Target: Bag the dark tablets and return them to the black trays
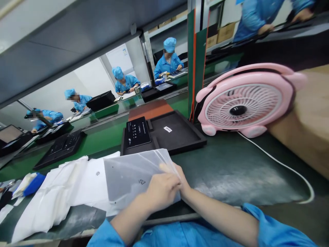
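In front of me, a flat grey panel (123, 178) lies inside a translucent plastic bag (156, 158) printed with a small triangular mark. My left hand (163, 190) rests across the bag's right part, its fingers curled at that end. Close beside it, my right hand (181, 178) grips the bag's right end, with some fingertips showing through the film. The two hands nearly touch and partly hide the bag's end. Under and left of the bag are white sheets (88, 181) and a stack of white bags (48, 199).
Behind the bag sits a black tray (180, 132) with a black printed card (138, 132) in its left part. A pink fan (244, 103) stands at right, its white cord (277, 159) crossing the bench. Another black tray (60, 147) lies on the green belt. Several people in blue work beyond.
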`<move>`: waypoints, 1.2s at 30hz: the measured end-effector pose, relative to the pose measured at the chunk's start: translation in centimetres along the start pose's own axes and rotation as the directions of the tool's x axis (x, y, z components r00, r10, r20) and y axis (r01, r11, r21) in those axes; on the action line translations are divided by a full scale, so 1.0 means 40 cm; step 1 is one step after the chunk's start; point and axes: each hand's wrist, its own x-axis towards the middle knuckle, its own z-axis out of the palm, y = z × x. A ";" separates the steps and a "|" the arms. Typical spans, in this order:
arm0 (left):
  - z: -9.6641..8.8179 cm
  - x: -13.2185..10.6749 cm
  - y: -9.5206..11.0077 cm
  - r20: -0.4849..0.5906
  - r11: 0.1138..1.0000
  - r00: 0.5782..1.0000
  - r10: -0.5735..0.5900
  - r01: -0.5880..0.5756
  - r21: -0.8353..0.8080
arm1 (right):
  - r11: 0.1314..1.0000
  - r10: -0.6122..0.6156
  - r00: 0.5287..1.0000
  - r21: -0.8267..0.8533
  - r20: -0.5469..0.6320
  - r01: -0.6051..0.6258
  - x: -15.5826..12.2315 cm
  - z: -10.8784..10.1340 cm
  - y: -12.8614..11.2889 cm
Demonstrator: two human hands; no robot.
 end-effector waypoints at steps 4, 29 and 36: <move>-0.163 -0.031 -0.074 -0.235 0.963 0.944 -0.233 0.258 0.082 | 0.877 0.284 0.951 0.369 0.119 -0.308 0.040 -0.033 -0.075; -0.014 -0.035 -0.130 -0.315 0.468 0.465 -0.827 0.260 -0.845 | 0.620 -0.463 0.680 -0.341 0.568 0.707 0.328 -0.180 -0.438; 0.018 -0.003 -0.160 -0.200 0.355 0.523 -0.828 0.216 -0.910 | 0.696 -0.695 0.714 -0.164 0.091 0.699 0.350 -0.131 -0.476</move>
